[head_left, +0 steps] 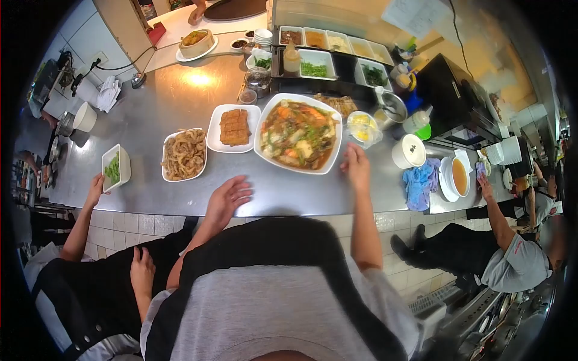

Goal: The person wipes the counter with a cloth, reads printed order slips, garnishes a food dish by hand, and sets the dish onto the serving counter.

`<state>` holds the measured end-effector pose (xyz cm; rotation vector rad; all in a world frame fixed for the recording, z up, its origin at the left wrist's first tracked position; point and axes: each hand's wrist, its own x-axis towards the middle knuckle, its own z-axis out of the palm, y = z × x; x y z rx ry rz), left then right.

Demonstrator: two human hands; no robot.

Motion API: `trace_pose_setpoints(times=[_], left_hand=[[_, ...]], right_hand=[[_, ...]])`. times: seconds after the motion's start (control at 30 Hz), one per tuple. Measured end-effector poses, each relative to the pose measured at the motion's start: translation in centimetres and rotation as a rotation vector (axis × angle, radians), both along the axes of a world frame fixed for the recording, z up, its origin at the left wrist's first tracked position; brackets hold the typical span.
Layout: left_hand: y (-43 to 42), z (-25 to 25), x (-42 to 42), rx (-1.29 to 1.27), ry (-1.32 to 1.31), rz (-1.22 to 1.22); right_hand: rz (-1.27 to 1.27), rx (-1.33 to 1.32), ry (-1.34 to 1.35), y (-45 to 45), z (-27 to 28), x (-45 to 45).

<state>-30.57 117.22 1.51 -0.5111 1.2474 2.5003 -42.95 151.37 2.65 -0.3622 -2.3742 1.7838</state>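
Note:
A large white bowl (263, 157) of saucy mixed vegetables stands on the steel counter in front of me. My right hand (356, 165) is just off its right side, holding nothing, fingers pointing forward. Near the counter's front edge, my left hand (229, 197) hovers empty with its fingers apart. Beyond that hand are a square white plate (214, 142) with a sliced, browned fried block (234, 127) and a white dish (184, 178) of fried strips (183, 153). A small tub of yellow pieces (362, 127) sits close to my right fingers.
At left, a co-worker's hand (96, 189) touches a white bowl of greens (116, 167). Another person's hand (485, 187) is beside a soup bowl (460, 176) at right. Ingredient trays (316, 64) line the back; a blue cloth (419, 183) and lidded tub (409, 151) lie right.

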Motion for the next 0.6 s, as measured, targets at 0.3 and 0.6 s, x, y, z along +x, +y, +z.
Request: trace_pose_setpoints(times=[0.3, 0.6], left_hand=[[6.8, -0.8, -8.8, -0.258, 0.060, 0.121], [9.3, 0.1, -3.0, -0.336, -0.002, 0.261]], right_hand=[[0.116, 0.836, 0.554, 2.7, 2.0, -10.7], [0.369, 1.125, 0.510, 3.8, 0.5, -15.4]])
